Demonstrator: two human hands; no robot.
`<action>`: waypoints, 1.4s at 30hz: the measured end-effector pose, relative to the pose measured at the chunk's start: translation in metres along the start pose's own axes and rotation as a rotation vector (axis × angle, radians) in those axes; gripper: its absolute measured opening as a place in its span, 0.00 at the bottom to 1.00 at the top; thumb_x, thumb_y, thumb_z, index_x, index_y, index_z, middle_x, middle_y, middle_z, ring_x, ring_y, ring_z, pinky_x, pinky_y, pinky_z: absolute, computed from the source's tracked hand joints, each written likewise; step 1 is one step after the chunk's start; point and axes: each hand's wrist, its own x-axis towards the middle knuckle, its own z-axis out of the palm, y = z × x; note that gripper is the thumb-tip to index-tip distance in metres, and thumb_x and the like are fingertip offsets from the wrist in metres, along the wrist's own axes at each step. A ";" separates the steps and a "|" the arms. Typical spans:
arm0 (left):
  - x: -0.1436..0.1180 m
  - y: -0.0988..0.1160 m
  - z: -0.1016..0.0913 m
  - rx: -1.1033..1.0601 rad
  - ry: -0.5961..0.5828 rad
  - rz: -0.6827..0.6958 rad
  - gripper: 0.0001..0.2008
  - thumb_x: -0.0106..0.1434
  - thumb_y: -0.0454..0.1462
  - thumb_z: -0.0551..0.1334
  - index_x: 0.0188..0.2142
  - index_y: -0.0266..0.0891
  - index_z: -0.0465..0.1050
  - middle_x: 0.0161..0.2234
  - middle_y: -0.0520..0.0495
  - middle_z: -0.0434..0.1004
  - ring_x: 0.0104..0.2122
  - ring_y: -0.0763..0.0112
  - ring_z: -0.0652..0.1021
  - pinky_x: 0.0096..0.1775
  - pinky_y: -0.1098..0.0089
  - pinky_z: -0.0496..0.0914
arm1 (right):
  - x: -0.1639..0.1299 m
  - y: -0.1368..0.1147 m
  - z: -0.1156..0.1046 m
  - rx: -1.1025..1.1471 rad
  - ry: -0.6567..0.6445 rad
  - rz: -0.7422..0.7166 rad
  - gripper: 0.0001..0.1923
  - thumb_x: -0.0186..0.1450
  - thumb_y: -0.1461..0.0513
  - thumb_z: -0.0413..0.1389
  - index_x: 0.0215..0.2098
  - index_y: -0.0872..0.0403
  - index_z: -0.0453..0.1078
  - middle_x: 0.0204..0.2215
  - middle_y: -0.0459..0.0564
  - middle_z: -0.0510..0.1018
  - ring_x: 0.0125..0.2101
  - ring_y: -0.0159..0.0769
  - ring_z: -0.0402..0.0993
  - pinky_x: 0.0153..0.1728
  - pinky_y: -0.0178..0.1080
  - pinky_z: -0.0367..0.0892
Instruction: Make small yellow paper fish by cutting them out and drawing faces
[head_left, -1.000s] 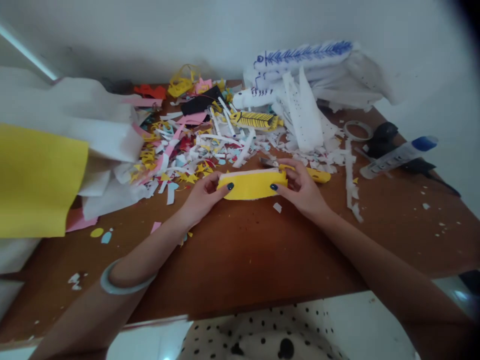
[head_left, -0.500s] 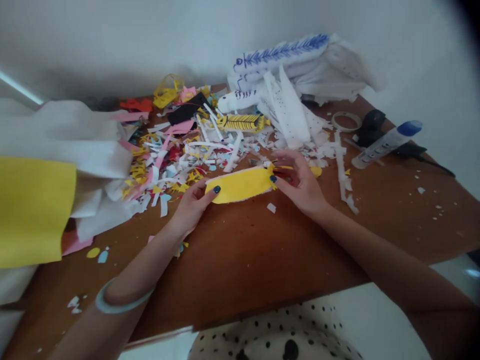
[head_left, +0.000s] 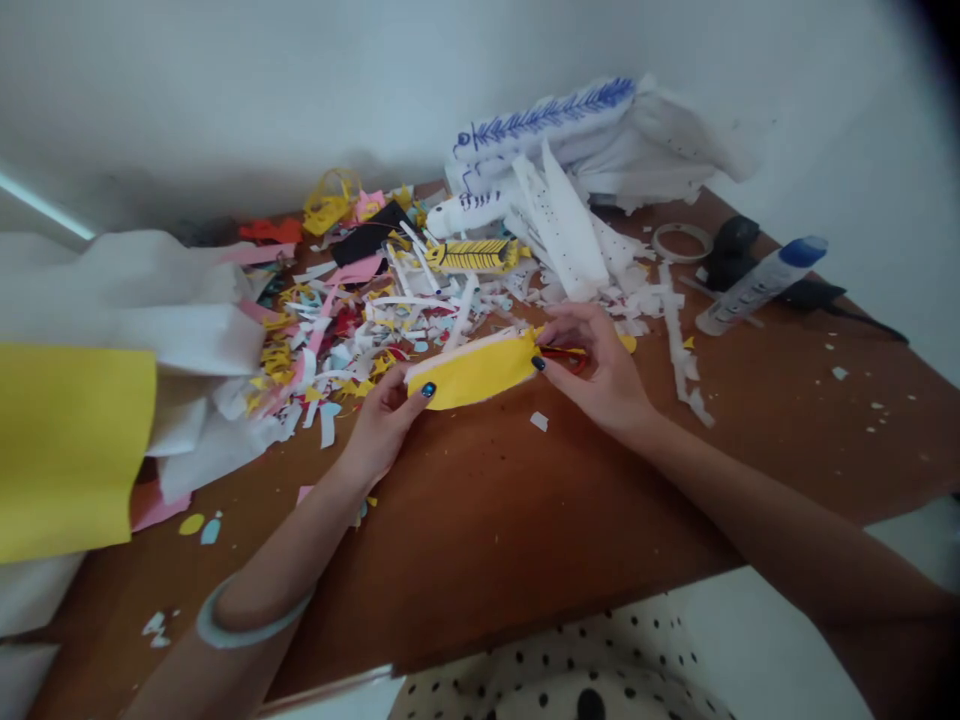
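Observation:
Above the front middle of the table I hold a long yellow paper shape (head_left: pixel 477 374) with a white layer showing along its upper edge. My left hand (head_left: pixel 384 420) pinches its left end, the thumb lying on the yellow face. At the other end, my right hand (head_left: pixel 596 375) has its thumb and fingers closed on the tip, where small yellow points stick out. Something thin and reddish, partly hidden, shows under the right fingers; I cannot make out what it is. Behind lies a yellow paper piece with black drawn stripes (head_left: pixel 474 255).
Coloured paper scraps (head_left: pixel 352 330) heap across the back of the brown table (head_left: pixel 480 540). A glue bottle with a blue cap (head_left: pixel 757 290) and a tape roll (head_left: pixel 681 243) stand to the right. Yellow sheet (head_left: pixel 67 450) and white sheets (head_left: pixel 180 330) lie at left.
The yellow shape has tilted a little, so more of its white upper edge shows. Both hands keep their hold on its ends. The whole view has shifted slightly.

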 end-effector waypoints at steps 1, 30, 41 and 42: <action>0.000 0.000 0.000 0.009 -0.001 0.001 0.16 0.54 0.46 0.71 0.35 0.40 0.71 0.28 0.53 0.69 0.27 0.76 0.70 0.30 0.76 0.67 | 0.000 0.000 0.000 0.002 0.008 0.000 0.21 0.62 0.61 0.60 0.52 0.46 0.61 0.38 0.46 0.74 0.42 0.35 0.74 0.52 0.45 0.70; -0.014 0.005 -0.003 0.264 -0.221 0.330 0.33 0.68 0.56 0.47 0.66 0.43 0.49 0.62 0.35 0.62 0.61 0.54 0.65 0.60 0.51 0.59 | 0.000 0.004 -0.010 -0.423 0.001 -0.508 0.21 0.55 0.71 0.59 0.44 0.46 0.67 0.34 0.45 0.79 0.40 0.41 0.72 0.45 0.46 0.70; -0.011 0.017 0.011 0.049 -0.113 0.037 0.34 0.54 0.43 0.70 0.58 0.42 0.61 0.40 0.45 0.77 0.38 0.66 0.79 0.40 0.66 0.74 | -0.003 0.007 -0.014 -0.511 -0.055 -0.432 0.18 0.62 0.67 0.54 0.46 0.39 0.69 0.38 0.46 0.81 0.43 0.48 0.74 0.51 0.58 0.66; -0.010 0.014 0.010 0.084 -0.065 0.072 0.32 0.54 0.41 0.70 0.56 0.41 0.62 0.42 0.45 0.76 0.39 0.67 0.78 0.40 0.68 0.74 | -0.001 0.009 -0.014 -0.498 -0.028 -0.387 0.19 0.63 0.67 0.53 0.48 0.40 0.68 0.41 0.47 0.80 0.46 0.48 0.73 0.53 0.59 0.64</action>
